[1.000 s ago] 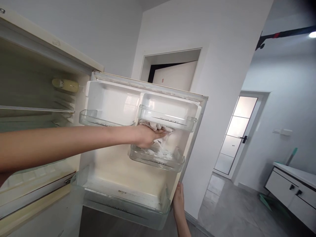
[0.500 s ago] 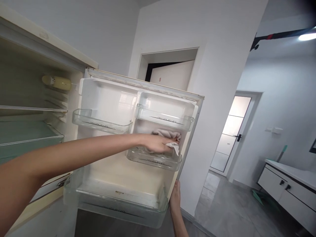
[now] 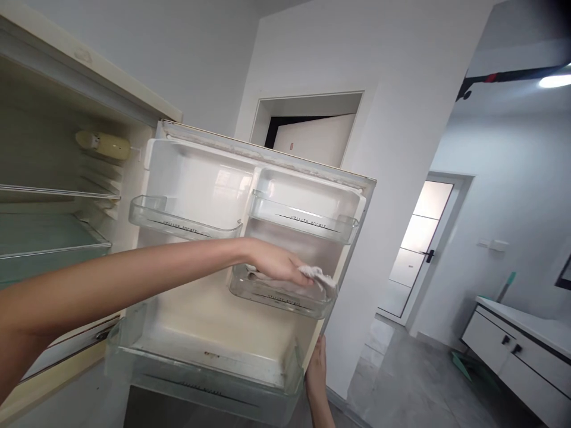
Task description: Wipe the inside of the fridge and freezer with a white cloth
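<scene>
My left hand (image 3: 279,263) reaches across the open fridge door (image 3: 209,318) and is closed on a crumpled whitish cloth (image 3: 322,278). The cloth lies at the right end of the middle clear door shelf (image 3: 281,297), partly inside it. Low on the door's right edge, my right hand (image 3: 316,364) is wrapped round the edge, its fingertips partly hidden behind the door. Above the left hand are an upper right door shelf (image 3: 307,223) and a left door shelf (image 3: 182,223). A large bottom door bin (image 3: 200,386) with brown spots sits below.
On the left stands the fridge interior with a glass shelf (image 3: 49,232) and a yellowed lamp cover (image 3: 104,144). A white wall (image 3: 392,131) rises behind the door. Farther right are a glazed door (image 3: 419,249), a white cabinet (image 3: 513,345) and a green dustpan (image 3: 461,364).
My left hand and the cloth have moved down and slightly right, from the door's back wall to the shelf's right end. My right hand stays on the door edge; the view shifted slightly.
</scene>
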Tool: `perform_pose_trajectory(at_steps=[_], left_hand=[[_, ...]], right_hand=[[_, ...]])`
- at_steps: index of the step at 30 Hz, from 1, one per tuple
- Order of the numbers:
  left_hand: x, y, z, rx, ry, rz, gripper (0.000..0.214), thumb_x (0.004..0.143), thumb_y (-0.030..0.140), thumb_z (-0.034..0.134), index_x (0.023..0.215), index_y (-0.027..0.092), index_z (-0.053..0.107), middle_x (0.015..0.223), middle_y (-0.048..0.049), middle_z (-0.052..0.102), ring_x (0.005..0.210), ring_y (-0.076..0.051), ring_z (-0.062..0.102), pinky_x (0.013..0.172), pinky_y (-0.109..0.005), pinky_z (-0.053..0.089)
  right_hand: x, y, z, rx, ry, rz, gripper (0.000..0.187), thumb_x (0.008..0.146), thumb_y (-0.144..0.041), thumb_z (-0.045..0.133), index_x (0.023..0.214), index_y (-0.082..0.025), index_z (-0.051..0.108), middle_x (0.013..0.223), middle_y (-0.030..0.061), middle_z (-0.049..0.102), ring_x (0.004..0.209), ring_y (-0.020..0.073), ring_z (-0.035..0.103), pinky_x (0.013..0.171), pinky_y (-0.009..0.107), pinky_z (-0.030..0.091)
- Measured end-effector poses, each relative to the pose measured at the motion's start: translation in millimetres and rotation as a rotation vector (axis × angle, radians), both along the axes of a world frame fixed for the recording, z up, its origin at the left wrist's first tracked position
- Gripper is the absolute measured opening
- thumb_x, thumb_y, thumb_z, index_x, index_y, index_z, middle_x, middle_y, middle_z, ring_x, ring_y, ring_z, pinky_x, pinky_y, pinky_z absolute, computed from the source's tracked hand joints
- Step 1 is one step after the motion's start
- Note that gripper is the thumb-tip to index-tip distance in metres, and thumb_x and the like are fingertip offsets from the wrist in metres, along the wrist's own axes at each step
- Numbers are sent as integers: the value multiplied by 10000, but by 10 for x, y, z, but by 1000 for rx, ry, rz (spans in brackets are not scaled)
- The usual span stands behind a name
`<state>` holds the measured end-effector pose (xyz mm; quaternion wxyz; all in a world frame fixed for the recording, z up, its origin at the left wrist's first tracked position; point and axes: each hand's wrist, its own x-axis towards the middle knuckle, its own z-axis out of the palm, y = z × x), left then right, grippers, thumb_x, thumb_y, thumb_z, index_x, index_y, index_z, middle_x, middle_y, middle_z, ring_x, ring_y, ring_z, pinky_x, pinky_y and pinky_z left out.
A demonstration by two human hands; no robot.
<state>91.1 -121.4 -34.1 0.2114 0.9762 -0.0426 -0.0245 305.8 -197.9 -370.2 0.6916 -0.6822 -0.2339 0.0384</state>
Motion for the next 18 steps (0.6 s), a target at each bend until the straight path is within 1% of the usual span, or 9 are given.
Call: perform_pose_trajectory(at_steps=[3,5,6,8,9,12,13,15,18], left_hand=[[-160,81,82,15,-197,194,425,931,430,358,1119,158,626,1167,-85,686,992,-203,628,893,-330,475],[-307,78,61,74,-295,297,454,947,457,308,1080,146,610,1035,-93,706,862,-189,637,786,-312,490],[-380,56,22,100,-302,311,459,951,467,291,1072,147,598,941,-82,706,779,-178,630,716,-296,487],[-499,-15,-92,116,-233,262,438,952,470,285,1068,167,581,801,-46,678,651,-160,597,603,-267,455],[-538,-53,-154,121,-192,218,412,954,452,290,1074,183,578,794,-37,672,645,-159,592,592,-261,445],[-561,-119,-277,176,-162,125,325,947,391,334,1066,220,584,938,-43,684,782,-175,611,683,-260,447],[-543,-118,-284,187,-161,127,328,946,398,330,1036,215,587,941,-44,680,791,-175,606,697,-259,443],[-497,-96,-254,171,-114,164,393,949,451,290,921,194,586,834,-36,655,710,-162,576,653,-252,430],[-468,-87,-146,190,-19,208,416,937,478,293,792,190,555,683,-9,575,583,-140,497,555,-246,380]], right_hand=[[-18,-22,35,-46,103,-9,1142,631,-933,294,1413,-108,405,1455,166,431,1394,328,309,1115,433,323],[-29,-22,66,-39,123,24,1166,623,-934,297,1441,-106,359,1491,155,382,1408,321,282,1132,425,295],[-32,-17,82,-33,128,41,1178,621,-935,294,1449,-99,342,1503,155,362,1413,319,271,1138,421,283],[-28,2,108,-30,135,72,1206,616,-938,285,1461,-78,310,1521,164,323,1423,316,248,1151,412,254],[-23,14,118,-32,138,84,1223,614,-939,279,1466,-61,292,1529,173,302,1428,314,234,1157,407,237],[-8,39,127,-32,151,101,1236,614,-934,283,1471,-44,262,1542,189,262,1434,307,216,1163,400,206],[-6,41,123,-25,152,98,1209,624,-926,292,1466,-60,278,1539,183,274,1431,304,227,1159,400,211],[-8,34,105,3,132,94,1103,669,-894,314,1438,-104,341,1517,159,335,1414,295,270,1145,401,242],[-11,12,58,70,28,92,924,753,-822,342,1361,-134,447,1397,140,501,1334,286,404,1072,401,355]])
